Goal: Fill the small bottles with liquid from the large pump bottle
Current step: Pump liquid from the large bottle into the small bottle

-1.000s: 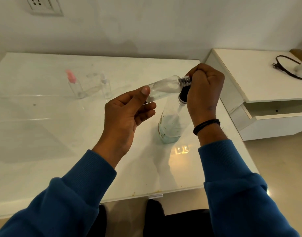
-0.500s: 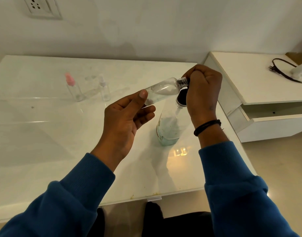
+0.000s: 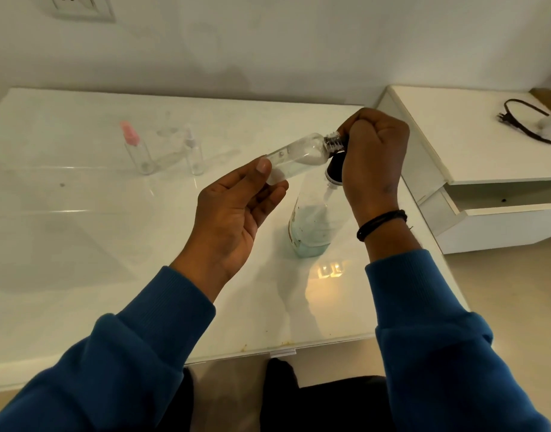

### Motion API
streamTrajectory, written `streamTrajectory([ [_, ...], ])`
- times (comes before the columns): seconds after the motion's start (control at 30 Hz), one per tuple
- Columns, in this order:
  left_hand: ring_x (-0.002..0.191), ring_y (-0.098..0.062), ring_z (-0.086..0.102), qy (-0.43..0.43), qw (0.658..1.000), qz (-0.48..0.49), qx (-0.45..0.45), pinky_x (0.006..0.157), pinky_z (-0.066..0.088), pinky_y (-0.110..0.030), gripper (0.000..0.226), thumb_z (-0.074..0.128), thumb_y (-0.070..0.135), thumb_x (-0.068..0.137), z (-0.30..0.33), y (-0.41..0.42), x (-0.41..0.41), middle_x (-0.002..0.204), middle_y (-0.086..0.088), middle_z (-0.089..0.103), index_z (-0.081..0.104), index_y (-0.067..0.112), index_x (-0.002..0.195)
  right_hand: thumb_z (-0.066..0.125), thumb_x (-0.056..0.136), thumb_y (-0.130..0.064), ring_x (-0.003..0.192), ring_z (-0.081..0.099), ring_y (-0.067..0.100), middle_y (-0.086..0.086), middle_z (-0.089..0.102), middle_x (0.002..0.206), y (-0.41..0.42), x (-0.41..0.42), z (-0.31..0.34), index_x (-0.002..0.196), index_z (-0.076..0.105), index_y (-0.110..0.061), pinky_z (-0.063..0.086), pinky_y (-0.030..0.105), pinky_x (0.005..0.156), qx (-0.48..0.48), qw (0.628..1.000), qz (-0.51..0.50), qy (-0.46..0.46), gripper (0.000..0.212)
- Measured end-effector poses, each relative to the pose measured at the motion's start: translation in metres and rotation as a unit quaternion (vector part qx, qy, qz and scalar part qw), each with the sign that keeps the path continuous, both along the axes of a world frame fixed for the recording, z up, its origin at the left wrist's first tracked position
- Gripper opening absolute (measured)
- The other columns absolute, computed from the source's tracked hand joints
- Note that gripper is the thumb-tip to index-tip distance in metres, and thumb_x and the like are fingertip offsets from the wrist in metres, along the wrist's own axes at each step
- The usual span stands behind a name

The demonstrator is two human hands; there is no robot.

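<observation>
Small clear bottle [image 3: 299, 154] lies tilted above the white table [image 3: 81, 229], its base pinched by the left hand [image 3: 233, 207]; the right hand [image 3: 373, 157] curls round the black pump head (mostly hidden) of the large pump bottle [image 3: 310, 226] standing below.

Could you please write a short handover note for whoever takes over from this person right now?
Left hand pinches the base of a small bottle, tilted, open neck at the pump.
Right hand grips the pump head of the large bottle, which stands on the table.
Two capped small bottles, pink cap and clear cap, stand far left.
Done: held bottle uncapped, some liquid inside.
Left: finish filling, cap, fill the others.
</observation>
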State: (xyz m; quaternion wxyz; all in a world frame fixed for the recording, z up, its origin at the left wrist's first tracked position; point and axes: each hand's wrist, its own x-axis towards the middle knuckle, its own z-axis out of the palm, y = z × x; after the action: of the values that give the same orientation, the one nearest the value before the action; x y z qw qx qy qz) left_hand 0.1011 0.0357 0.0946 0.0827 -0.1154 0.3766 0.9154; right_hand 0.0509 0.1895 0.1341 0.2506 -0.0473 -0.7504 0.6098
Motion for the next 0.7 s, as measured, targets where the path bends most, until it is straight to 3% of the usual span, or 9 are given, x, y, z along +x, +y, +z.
streamTrajectory([
  [0.17,0.097,-0.023,0.075,0.002,1.000,-0.006,0.013,0.078,0.060,-0.025,0.039,0.071,0.019,0.082,-0.0003,0.0003,0.0011,0.112,-0.014,0.076,0.070,0.002,0.117,0.040,0.077,0.010,0.044,0.045,0.000,-0.015,0.048,0.042,0.0032,-0.0004,0.0013,0.055,0.052,-0.008,0.037,0.014,0.046,0.018,1.000,0.000,0.002,0.031],
  [0.27,0.095,-0.022,0.075,0.003,1.000,-0.002,0.001,0.078,0.060,-0.025,0.035,0.070,0.017,0.084,-0.0002,0.0008,0.0000,0.109,-0.014,0.076,0.070,0.002,0.115,0.038,0.077,0.012,0.042,0.042,0.002,-0.013,0.045,0.042,0.0011,-0.0006,-0.0009,0.059,0.054,-0.001,0.036,0.017,0.043,-0.008,1.000,-0.004,0.003,0.027],
  [0.43,0.097,-0.024,0.075,0.005,1.000,-0.001,0.011,0.078,0.060,-0.025,0.041,0.072,0.019,0.079,0.0009,0.0006,0.0021,0.112,-0.016,0.075,0.070,0.001,0.116,0.039,0.077,0.011,0.044,0.044,0.001,-0.014,0.045,0.043,0.0033,0.0004,-0.0001,0.055,0.052,-0.008,0.037,0.014,0.047,0.003,1.000,-0.001,0.002,0.032],
  [0.57,0.096,-0.023,0.074,0.004,1.000,0.005,-0.003,0.078,0.060,-0.025,0.034,0.070,0.016,0.085,0.0006,0.0008,-0.0004,0.110,-0.015,0.076,0.070,0.001,0.116,0.038,0.078,0.014,0.042,0.042,0.001,-0.012,0.043,0.044,-0.0008,0.0010,-0.0013,0.058,0.052,-0.003,0.036,0.014,0.044,-0.026,1.000,-0.006,0.007,0.030],
  [0.7,0.096,-0.024,0.074,0.009,1.000,0.010,0.000,0.078,0.060,-0.025,0.048,0.073,0.020,0.078,0.0027,0.0012,0.0018,0.113,-0.017,0.075,0.068,-0.001,0.121,0.038,0.078,0.012,0.042,0.040,0.002,-0.010,0.043,0.045,0.0009,0.0016,-0.0025,0.059,0.054,-0.001,0.035,0.016,0.042,-0.006,1.000,-0.005,-0.008,0.028],
])
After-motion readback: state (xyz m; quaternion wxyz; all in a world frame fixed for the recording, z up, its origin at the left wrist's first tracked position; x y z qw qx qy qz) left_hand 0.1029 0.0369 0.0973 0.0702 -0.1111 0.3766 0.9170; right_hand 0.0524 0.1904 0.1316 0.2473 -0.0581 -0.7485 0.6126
